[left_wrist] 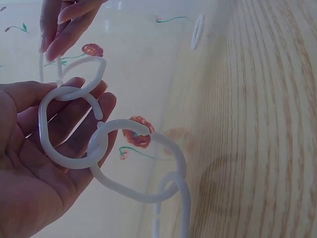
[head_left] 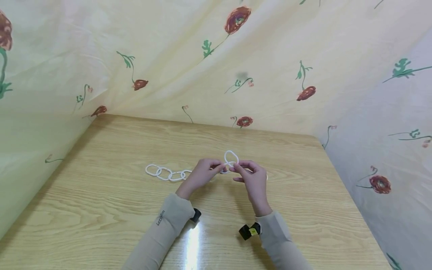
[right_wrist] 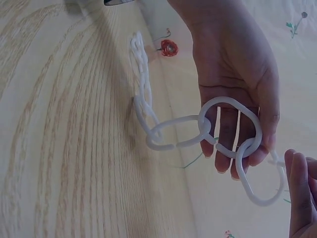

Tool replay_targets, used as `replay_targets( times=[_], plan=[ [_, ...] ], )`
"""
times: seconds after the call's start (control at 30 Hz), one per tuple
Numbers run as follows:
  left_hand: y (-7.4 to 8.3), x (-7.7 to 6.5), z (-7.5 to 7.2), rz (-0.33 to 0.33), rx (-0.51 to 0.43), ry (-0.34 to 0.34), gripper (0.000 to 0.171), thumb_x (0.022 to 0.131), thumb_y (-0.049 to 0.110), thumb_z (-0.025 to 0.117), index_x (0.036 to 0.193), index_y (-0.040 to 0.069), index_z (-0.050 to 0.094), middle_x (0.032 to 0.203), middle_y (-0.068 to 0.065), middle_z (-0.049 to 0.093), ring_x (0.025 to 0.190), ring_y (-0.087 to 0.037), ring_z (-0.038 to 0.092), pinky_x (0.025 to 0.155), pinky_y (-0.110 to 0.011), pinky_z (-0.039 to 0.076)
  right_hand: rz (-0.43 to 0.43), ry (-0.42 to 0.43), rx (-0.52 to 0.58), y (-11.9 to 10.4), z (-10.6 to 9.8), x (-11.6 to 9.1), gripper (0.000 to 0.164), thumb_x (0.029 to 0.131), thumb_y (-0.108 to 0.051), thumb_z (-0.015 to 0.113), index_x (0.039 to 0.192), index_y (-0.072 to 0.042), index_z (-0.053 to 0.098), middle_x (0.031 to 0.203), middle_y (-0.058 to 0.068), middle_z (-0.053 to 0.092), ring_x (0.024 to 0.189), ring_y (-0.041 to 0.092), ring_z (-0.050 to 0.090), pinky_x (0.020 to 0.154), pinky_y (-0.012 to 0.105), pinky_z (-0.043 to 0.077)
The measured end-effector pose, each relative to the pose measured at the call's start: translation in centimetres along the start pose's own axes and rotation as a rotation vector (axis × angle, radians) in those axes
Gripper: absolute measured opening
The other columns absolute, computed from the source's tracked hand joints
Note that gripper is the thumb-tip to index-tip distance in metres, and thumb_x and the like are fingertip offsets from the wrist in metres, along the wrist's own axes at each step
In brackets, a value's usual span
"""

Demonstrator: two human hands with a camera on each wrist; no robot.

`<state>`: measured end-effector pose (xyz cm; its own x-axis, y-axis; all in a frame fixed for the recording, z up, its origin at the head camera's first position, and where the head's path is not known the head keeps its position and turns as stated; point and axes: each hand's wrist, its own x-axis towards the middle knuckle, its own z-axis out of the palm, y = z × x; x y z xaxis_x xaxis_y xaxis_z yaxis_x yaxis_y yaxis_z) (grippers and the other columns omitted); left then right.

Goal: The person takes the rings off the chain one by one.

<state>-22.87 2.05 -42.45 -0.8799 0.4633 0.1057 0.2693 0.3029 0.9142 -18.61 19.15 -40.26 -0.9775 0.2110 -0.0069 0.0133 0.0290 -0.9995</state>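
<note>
A chain of white plastic links [head_left: 164, 173] lies on the table to the left and rises to my hands. My left hand [head_left: 204, 172] pinches a link [left_wrist: 69, 163] near the chain's raised end between thumb and fingers, with the palm behind it. This link has a small gap and hooks through its neighbours. My right hand [head_left: 252, 179] faces the left one and pinches a white link [head_left: 231, 153] with thumb and fingertips. In the right wrist view, right fingers [right_wrist: 299, 193] meet the end link [right_wrist: 262, 201] close beside the left fingertips.
A loose white link [left_wrist: 198, 32] lies on the wooden table [head_left: 303, 210], mostly behind the right hand in the head view. Flower-patterned cloth [head_left: 189, 75] stands along the table's back and sides. Small black cameras [head_left: 249, 231] sit at both wrists.
</note>
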Motion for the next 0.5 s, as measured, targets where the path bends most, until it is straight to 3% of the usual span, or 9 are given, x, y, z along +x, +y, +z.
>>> replay_targets(
  times=[0.5],
  plan=[
    [-0.33,0.03,0.00,0.005,0.028,0.007,0.022,0.100,0.018,0.054,0.094,0.007,0.072,0.099,-0.008,0.074,0.097,-0.021,0.068,0.082,-0.030,0.055,0.006,0.021,-0.003,0.10,-0.51,0.07,0.022,0.090,-0.009,0.068,0.103,0.009,0.064,0.082,-0.004,0.070,0.078,0.008,0.073,0.062,0.028,0.060]
  ],
)
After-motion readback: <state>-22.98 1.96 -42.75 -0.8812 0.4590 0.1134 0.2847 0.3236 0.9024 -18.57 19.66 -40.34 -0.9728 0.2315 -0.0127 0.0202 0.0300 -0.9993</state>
